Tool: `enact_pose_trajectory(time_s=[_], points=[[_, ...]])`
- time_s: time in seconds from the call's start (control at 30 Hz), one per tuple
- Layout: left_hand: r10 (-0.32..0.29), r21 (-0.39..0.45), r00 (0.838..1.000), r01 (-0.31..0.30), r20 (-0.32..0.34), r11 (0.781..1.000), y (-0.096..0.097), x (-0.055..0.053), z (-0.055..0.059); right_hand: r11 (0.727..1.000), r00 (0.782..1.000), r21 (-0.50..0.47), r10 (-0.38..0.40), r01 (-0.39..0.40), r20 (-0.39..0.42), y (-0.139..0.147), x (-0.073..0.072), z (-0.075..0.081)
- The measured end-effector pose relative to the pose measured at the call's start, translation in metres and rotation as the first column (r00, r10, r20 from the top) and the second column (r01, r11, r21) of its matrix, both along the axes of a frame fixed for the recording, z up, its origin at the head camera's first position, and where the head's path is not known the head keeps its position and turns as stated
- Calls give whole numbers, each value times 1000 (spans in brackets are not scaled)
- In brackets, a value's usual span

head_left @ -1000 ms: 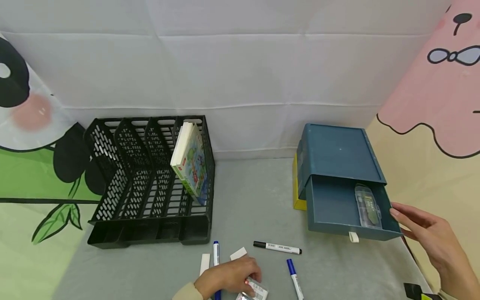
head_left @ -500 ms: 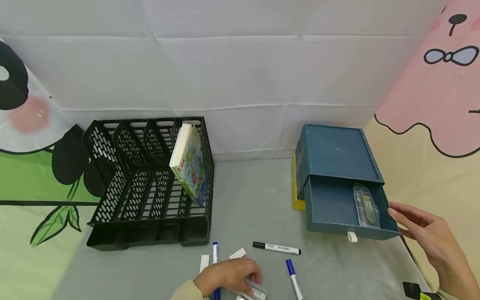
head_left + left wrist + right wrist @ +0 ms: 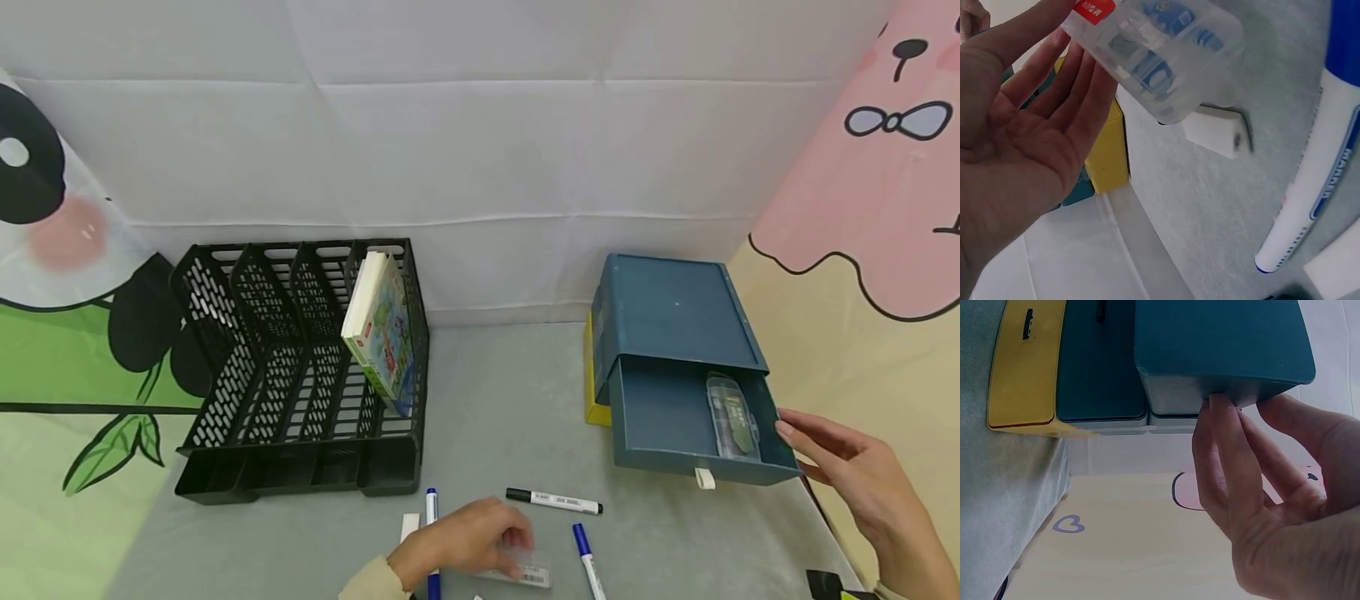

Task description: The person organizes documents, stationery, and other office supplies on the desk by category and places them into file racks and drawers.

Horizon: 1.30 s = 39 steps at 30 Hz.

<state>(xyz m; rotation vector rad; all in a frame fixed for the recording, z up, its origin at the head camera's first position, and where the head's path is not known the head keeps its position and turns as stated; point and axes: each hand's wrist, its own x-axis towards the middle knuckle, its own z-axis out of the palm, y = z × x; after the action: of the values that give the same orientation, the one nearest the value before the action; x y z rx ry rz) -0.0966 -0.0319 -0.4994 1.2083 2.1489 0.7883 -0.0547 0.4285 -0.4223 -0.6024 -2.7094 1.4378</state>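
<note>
My left hand pinches a small clear plastic case by its end, between thumb and fingers. Blue pieces and a red label show on the case in the left wrist view. Below it on the table lies a white block, apart from the hand. At the right, my right hand grips the side of a pulled-out blue drawer near its front corner, thumb and fingertips against it. Inside that drawer, towards its right side, lies another clear case with something greenish in it.
A black perforated rack with books in its right slot stands at left. The blue drawer cabinet sits over a yellow drawer. A black marker, a blue-capped marker and another blue marker lie in front.
My left hand has shifted slightly right and turned, tilting the clear case in its fingers. The white block beside it is now hidden in the head view. My right hand stays on the drawer.
</note>
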Motion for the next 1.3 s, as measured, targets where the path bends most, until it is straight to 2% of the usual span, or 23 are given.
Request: enact_pose_trajectory(time_s=[0.2, 0.33, 0.47, 0.57, 0.87, 1.13, 1.3], points=[[61, 73, 998, -62, 18, 995, 6, 1, 9, 1000, 1000, -6, -1, 1, -6, 1, 0, 0], [111, 137, 990, -123, 92, 983, 10, 3, 18, 1000, 1000, -4, -4, 4, -6, 0, 0, 0], [137, 201, 969, -179, 208, 963, 15, 4, 30, 1000, 1000, 12, -8, 8, -5, 0, 0, -1], [154, 233, 951, -219, 269, 947, 20, 5, 40, 1000, 1000, 14, -10, 10, -2, 1, 0, -2], [215, 293, 918, -318, 334, 902, 37, 5, 64, 1000, 1000, 3, -17, 17, -11, 1, -1, -2], [236, 284, 890, -360, 391, 889, 50, 2, 86, 1000, 1000, -6, -30, 30, -11, 2, -2, -4], [241, 300, 857, -403, 457, 865, 61, -2, 98, 999, 999, -14, -32, 32, -12, 1, -2, -3]])
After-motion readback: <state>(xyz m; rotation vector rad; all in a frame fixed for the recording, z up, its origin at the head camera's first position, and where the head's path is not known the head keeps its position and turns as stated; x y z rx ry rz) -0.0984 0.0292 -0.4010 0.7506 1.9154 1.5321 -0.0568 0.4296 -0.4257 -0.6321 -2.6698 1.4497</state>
